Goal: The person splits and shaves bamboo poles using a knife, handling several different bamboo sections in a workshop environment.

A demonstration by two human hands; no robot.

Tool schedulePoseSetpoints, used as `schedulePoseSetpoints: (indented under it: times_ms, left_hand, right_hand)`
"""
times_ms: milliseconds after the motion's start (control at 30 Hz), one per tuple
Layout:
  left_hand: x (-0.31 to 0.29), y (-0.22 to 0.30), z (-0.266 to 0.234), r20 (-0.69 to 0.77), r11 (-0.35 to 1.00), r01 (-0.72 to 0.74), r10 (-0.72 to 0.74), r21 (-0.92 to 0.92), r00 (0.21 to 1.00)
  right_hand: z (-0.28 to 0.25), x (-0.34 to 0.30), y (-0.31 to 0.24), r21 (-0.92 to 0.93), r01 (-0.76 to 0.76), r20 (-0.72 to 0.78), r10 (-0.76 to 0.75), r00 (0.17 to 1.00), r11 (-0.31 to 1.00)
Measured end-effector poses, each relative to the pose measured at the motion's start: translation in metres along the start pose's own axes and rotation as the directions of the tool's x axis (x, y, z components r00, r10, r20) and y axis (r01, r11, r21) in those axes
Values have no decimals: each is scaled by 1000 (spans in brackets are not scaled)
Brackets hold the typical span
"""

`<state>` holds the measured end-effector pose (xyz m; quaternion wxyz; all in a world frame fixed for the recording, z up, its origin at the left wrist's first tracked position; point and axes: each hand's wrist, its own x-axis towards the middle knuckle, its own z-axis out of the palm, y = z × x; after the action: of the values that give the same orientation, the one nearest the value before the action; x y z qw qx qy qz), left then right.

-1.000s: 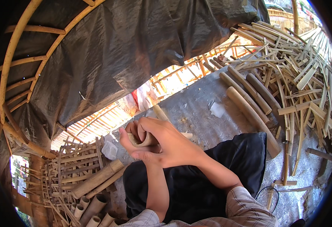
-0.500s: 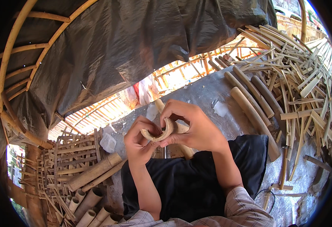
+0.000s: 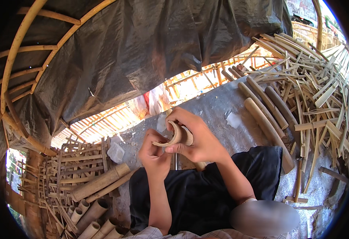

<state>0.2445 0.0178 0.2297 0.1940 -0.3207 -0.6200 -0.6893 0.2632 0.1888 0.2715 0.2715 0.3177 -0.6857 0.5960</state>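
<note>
Above my lap, both hands are closed on a short, curved piece of split bamboo (image 3: pixel 178 135), pale along its cut edge. My right hand (image 3: pixel 199 137) wraps its fingers over the top and back of the piece, the thumb pressed along the lower side. On the other side, my left hand (image 3: pixel 154 153) pinches the left end, its fingertips partly hidden. Below the piece, between my wrists, shows a thin shiny metal strip (image 3: pixel 175 161); its ends are hidden. A bamboo pole (image 3: pixel 200 165) lies behind my right hand, mostly covered.
Thick bamboo poles (image 3: pixel 268 129) lie on the grey ground to the right, beside a heap of split strips (image 3: pixel 321 85). At left are a bamboo lattice (image 3: pixel 81 163), a thick pole (image 3: pixel 101 182) and several hollow tubes (image 3: pixel 93 215). A dark tarp (image 3: pixel 142 51) hangs ahead.
The bamboo piece has turned in my hands, so more of its curved inner side shows at the right. My left hand has shifted slightly right and down; more of the metal strip shows.
</note>
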Motion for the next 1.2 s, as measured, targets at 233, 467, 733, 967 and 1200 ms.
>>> schedulePoseSetpoints:
  times_ms: [233, 467, 733, 967, 1200]
  left_hand:
    - [-1, 4, 42, 36, 997, -68, 67, 29, 997]
    - [-1, -5, 105, -230, 993, -86, 64, -83, 971]
    - [9, 2, 115, -217, 975, 135, -172, -175, 961]
    - [10, 5, 110, -328, 987, 157, -162, -42, 931]
    - [15, -2, 72, -290, 967, -234, 253, 98, 923]
  right_hand:
    - [-1, -3, -4, 20, 25, -115, -23, 993, 999]
    - [4, -11, 3, 156, -11, -370, 69, 926, 988]
    - [0, -12, 5, 230, -63, -497, 172, 851, 971]
    - [2, -10, 4, 119, -11, -522, 72, 850, 993]
    - [9, -8, 1, 80, -1, -355, 29, 934, 997]
